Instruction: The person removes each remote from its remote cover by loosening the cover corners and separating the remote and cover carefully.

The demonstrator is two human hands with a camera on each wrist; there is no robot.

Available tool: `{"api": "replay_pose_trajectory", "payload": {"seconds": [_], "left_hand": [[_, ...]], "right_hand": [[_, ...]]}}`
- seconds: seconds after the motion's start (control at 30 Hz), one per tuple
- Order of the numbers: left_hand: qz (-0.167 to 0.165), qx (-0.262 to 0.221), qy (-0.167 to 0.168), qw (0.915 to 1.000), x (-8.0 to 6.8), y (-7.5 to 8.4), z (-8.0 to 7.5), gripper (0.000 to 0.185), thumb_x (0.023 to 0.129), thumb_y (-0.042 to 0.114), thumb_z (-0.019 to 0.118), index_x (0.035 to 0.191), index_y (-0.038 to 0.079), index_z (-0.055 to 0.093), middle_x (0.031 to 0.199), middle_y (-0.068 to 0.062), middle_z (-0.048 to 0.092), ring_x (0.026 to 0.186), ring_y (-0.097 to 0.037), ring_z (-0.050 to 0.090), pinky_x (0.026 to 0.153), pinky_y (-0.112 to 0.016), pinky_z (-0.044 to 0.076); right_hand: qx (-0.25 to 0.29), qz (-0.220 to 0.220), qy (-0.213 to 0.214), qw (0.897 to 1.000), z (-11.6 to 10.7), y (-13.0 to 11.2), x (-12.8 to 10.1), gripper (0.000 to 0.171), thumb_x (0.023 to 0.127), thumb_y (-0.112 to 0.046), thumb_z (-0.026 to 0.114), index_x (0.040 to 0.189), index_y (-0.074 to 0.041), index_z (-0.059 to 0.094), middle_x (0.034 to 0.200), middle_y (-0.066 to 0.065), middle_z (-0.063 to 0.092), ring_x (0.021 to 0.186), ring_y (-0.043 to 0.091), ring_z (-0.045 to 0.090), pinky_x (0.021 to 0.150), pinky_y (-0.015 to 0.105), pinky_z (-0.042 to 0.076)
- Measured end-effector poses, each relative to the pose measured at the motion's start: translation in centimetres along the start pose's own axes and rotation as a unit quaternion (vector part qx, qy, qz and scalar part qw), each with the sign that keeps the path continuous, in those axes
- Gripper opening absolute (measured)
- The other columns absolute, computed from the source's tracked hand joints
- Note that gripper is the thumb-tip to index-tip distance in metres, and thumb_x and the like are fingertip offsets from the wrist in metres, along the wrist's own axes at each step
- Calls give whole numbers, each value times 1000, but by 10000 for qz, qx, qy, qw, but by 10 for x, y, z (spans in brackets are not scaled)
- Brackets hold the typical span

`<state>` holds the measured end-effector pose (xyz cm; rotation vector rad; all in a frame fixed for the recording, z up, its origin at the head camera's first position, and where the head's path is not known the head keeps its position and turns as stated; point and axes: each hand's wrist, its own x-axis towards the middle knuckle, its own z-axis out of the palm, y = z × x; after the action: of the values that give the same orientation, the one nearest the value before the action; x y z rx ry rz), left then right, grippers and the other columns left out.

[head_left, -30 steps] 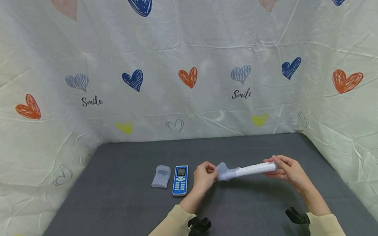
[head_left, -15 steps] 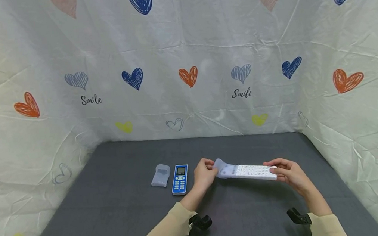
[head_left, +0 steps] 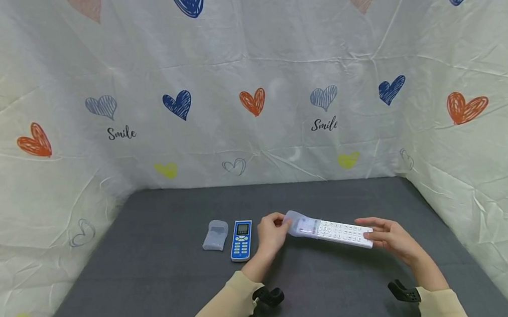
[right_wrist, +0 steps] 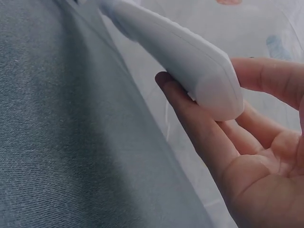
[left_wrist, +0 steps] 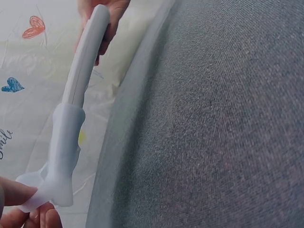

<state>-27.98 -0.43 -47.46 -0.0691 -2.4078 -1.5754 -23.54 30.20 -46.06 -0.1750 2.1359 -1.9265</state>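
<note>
A white remote control [head_left: 344, 233] with rows of buttons is held in the air, its far-left part inside a translucent silicone cover [head_left: 297, 224]. My left hand [head_left: 270, 237] pinches the flared loose end of that cover between thumb and fingers, plainly seen in the left wrist view on the cover [left_wrist: 66, 137]. At the other end, my right hand [head_left: 392, 239] grips the remote control [right_wrist: 194, 61] between thumb and fingers. Buttons face up toward the head camera, and the right end tilts lower than the left.
Left of the left hand, a blue remote control [head_left: 241, 240] with a small screen lies on the dark grey cloth-covered table [head_left: 329, 293]. Beside it lies another translucent cover [head_left: 216, 235]. White curtains [head_left: 279, 35] with printed hearts enclose the back and sides.
The white remote control has turned from edge-on to buttons facing up. Its right end has dropped a little and the covered end has risen. Both hands keep their hold.
</note>
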Motion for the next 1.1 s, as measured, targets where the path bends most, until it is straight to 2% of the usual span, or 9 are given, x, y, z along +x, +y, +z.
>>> {"api": "replay_pose_trajectory", "payload": {"seconds": [0.13, 0.4, 0.63, 0.87, 1.1], "left_hand": [[-23, -5, 8, 10000, 1, -2, -3, 9, 81, 12, 73, 83, 3, 72, 76, -9, 67, 67, -12, 55, 57, -22, 46], [-43, -108, -83, 9999, 2, -1, -6, 10, 82, 10, 72, 85, 1, 71, 75, -11, 65, 63, -13, 52, 53, -22, 45], [253, -268, -68, 9993, 0, 0, -6, 8, 82, 7, 71, 83, -1, 70, 70, -8, 62, 58, -13, 53, 49, -23, 48], [-141, -319, -194, 9992, 4, 1, -6, 9, 83, 9, 71, 87, 1, 71, 75, -11, 64, 57, -12, 55, 51, -22, 50], [-232, -392, -239, 9987, 3, 3, -6, 10, 85, 10, 70, 89, 2, 71, 77, -11, 64, 56, -11, 55, 53, -22, 52]], "right_hand": [[46, 206, -14, 9998, 0, 4, 1, 63, 87, -14, 68, 138, 8, 40, 114, -3, 64, 96, 9, 64, 78, 25, 55], [236, 258, -63, 9994, -3, 8, 0, 64, 87, -12, 68, 139, 9, 38, 114, -1, 64, 97, 9, 64, 79, 25, 55], [388, 192, -182, 9989, -5, 16, -1, 62, 87, -10, 66, 138, 13, 37, 113, -3, 65, 98, 9, 64, 80, 25, 54], [498, 138, -229, 9984, -5, 19, 0, 61, 87, -8, 66, 137, 13, 39, 112, -3, 65, 98, 9, 64, 81, 25, 54], [351, 86, -51, 9993, -8, 19, 3, 54, 86, -7, 66, 133, 10, 46, 110, -5, 66, 96, 9, 65, 79, 24, 55]]}}
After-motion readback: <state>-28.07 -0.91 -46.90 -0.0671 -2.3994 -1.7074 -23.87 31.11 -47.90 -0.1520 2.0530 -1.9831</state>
